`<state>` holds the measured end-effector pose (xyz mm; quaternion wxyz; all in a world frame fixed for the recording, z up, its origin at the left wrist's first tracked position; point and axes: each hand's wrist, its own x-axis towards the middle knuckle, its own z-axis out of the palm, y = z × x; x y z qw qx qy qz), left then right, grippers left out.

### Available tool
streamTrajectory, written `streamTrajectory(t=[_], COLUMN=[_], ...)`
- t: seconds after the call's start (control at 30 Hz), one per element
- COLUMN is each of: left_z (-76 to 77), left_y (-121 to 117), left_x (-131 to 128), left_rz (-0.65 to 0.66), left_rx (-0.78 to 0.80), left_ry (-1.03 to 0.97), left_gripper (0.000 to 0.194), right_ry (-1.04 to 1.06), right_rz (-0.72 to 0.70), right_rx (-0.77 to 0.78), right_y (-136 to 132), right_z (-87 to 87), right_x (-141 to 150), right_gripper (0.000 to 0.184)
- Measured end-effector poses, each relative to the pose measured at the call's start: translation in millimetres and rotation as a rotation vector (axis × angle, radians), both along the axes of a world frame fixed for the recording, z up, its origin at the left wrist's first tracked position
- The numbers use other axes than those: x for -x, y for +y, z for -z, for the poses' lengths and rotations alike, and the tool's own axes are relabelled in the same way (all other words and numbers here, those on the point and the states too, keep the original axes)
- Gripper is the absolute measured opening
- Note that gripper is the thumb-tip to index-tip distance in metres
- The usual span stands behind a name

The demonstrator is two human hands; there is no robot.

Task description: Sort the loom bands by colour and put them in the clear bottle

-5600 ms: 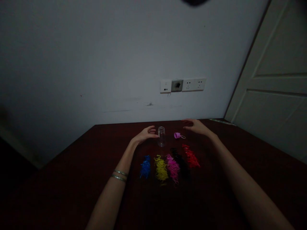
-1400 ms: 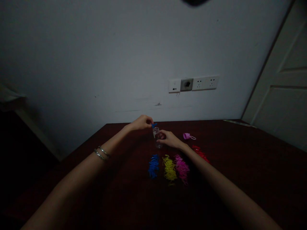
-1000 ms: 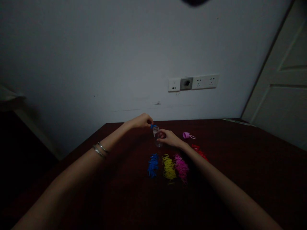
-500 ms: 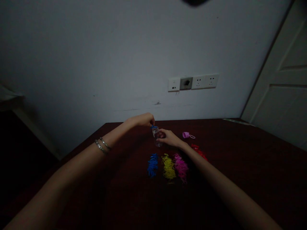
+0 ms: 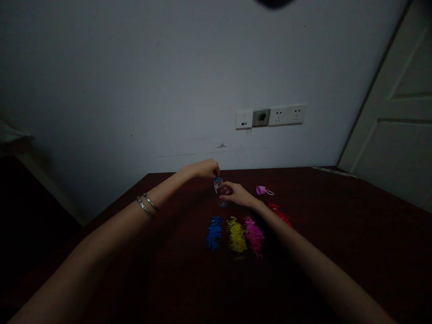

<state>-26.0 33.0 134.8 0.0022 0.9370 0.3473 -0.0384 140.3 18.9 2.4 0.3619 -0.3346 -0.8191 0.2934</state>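
My right hand (image 5: 238, 195) is wrapped round a small clear bottle (image 5: 222, 202) that stands on the dark table, tilted slightly. Above the bottle's mouth, my left hand (image 5: 206, 168) is closed in a pinch on blue rubber bands (image 5: 217, 179), which lie at the rim. How many bands the fingers hold is hidden. Closer to me lie a pile of blue rubber bands (image 5: 214, 233), a yellow pile (image 5: 237, 235) and a pink pile (image 5: 254, 234). Red rubber bands (image 5: 278, 212) lie partly behind my right forearm.
A pink cap with a loop (image 5: 261, 190) lies on the dark red table (image 5: 182, 270), to the right of the bottle. Behind the table rises a pale wall with sockets (image 5: 286, 115). A panelled door (image 5: 401, 130) stands at the right.
My left hand has shifted slightly right and the blue bands have come lower at the bottle's mouth. My right hand keeps its hold on the bottle.
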Motion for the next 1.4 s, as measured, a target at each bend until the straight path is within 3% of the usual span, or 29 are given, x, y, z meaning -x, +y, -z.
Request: streamTrajectory(t=[1.4], left_z=[2.0], left_y=[2.0], left_x=[2.7], left_rz=[0.025], left_rx=[-0.029], left_ry=[-0.057], left_gripper=[0.028], right_ry=[-0.010], right_rz=[-0.016], right_rx=[0.003], right_y=[-0.5], right_z=[-2.4], right_x=[-1.6], right_gripper=[0.034])
